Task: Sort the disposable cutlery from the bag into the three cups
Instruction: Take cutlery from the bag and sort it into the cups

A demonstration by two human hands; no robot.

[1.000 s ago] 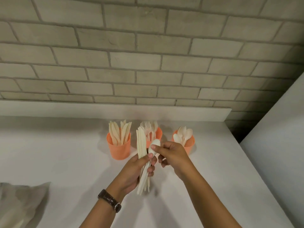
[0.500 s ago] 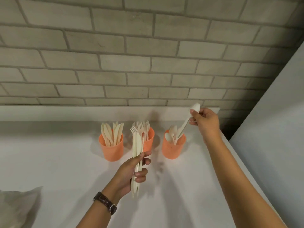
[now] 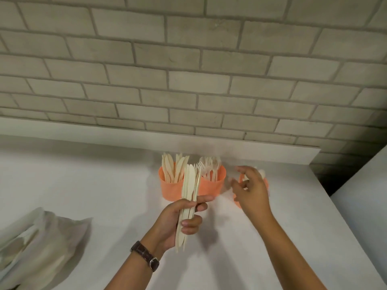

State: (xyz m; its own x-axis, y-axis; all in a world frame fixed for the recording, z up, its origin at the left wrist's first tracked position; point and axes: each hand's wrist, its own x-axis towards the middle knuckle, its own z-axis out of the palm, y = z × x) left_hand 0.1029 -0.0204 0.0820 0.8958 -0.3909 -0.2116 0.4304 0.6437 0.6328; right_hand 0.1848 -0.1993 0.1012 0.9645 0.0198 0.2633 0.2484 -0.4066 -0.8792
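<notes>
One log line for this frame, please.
left hand: holds cutlery bundle | right hand: open, empty, at right cup | knife cup, fork cup: stocked | bag: lower left

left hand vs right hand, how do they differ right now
The left hand grips a bundle of cutlery upright, fingers curled round it; the right hand holds nothing, fingers loosely spread. The left hand looks sharp; the right hand is motion-blurred, in front of the right cup. The left wrist wears a watch; the right wrist is bare. Both reach out over the white counter.
</notes>
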